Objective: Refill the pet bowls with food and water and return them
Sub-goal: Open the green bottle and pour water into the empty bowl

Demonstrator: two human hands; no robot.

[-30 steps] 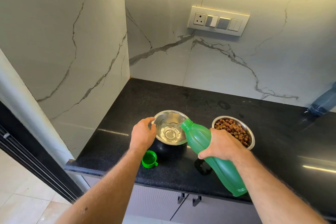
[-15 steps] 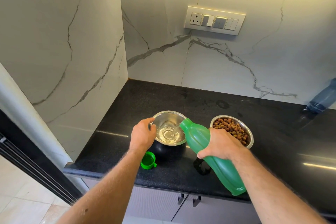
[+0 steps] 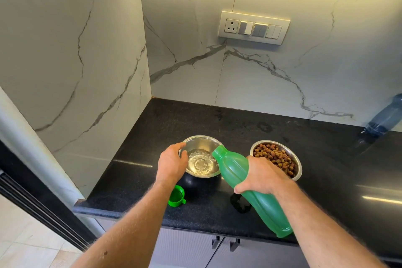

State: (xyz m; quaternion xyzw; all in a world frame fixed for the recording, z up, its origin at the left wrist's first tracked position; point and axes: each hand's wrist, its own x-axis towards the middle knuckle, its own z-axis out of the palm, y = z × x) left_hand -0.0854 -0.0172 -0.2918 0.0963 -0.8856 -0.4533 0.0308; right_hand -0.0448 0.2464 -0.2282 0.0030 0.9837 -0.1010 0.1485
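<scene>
right hand [image 3: 264,175] has a closed grip around the green bottle [image 3: 250,189], tilted with its neck over the water bowl [image 3: 201,156] on the black counter [image 3: 326,159]. left hand [image 3: 173,162] rests its fingers on that bowl's left rim. food bowl [image 3: 276,158] sits just right, full of kibble. green cap [image 3: 176,196] lies near, left of the bottle.

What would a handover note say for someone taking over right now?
Left hand: steadying the rim of the water bowl.
Right hand: gripping the green bottle, tilted with its mouth over that bowl.
Cap: off, on the counter near the edge.
Done: food bowl holds kibble; water bowl partly filled.
Left: finish pouring, recap the bottle, return both bowls.
</scene>
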